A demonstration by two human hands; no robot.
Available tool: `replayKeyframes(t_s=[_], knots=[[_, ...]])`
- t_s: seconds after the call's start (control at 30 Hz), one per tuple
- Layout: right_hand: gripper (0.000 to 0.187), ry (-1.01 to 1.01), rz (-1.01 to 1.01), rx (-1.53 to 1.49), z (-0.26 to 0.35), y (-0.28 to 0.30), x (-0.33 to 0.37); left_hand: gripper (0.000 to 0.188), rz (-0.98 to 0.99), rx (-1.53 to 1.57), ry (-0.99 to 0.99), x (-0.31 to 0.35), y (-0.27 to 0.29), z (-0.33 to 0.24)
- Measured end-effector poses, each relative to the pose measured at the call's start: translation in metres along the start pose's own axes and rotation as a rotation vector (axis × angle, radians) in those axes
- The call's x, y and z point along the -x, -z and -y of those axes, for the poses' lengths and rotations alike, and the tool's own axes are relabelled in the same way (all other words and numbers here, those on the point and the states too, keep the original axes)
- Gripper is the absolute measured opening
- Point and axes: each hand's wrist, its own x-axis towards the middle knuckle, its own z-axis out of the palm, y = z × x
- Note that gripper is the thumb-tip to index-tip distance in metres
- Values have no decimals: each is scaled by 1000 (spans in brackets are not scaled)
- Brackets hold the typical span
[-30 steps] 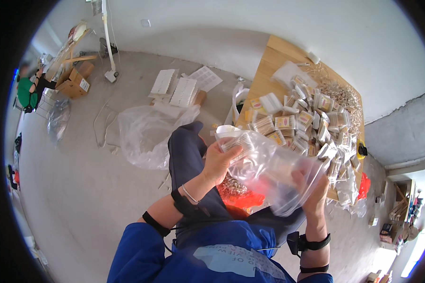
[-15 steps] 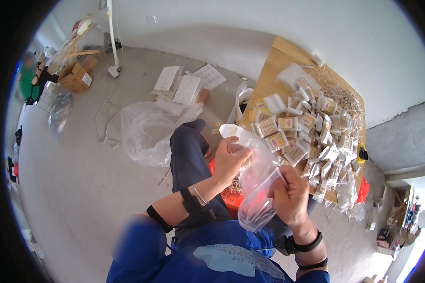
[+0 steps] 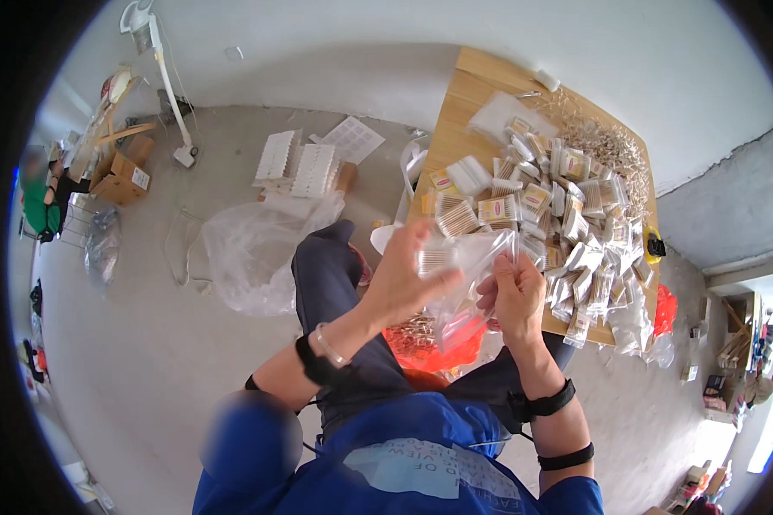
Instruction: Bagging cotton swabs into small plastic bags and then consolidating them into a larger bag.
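Observation:
My right hand (image 3: 517, 296) pinches the edge of a clear plastic bag (image 3: 477, 300) held above my lap. To its left my left hand (image 3: 395, 279) is a little blurred, thumb and fingers spread apart beside the bag. Between that thumb and the fingers, a bundle of thin cotton swabs (image 3: 435, 259) shows; whether it is inside the bag I cannot tell. Below the bag, between my legs, a red plastic bag (image 3: 447, 354) holds loose swabs (image 3: 410, 333). Many packed bags of cotton swabs (image 3: 496, 210) lie heaped on the wooden table (image 3: 464, 94) just beyond my right hand.
Loose swabs (image 3: 614, 146) spread over the table's far right side. On the floor ahead lie a large clear plastic sack (image 3: 249, 257) and stacked white trays (image 3: 313, 170). A cardboard box (image 3: 122, 178) and a person in green (image 3: 39, 202) are at the far left.
My left hand has moved left and its fingers have spread. The clear bag, in my right hand, has been raised and turned. The whole view has shifted slightly.

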Motion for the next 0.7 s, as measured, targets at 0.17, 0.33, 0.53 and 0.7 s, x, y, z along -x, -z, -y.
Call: replayKeyframes(t_s=[0.17,0.33,0.53,0.7], knots=[[16,41,46,3,9,-5,0,41,122,-241,58,19,13,-44],[15,204,-78,156,-9,9,-3,16,-258,-256,-145,12,23,-47],[23,271,40,254,1,12,9,18,-299,-315,-227,2,29,-46],[31,404,-54,312,-56,36,-19,6,-284,-103,-26,0,30,-43]])
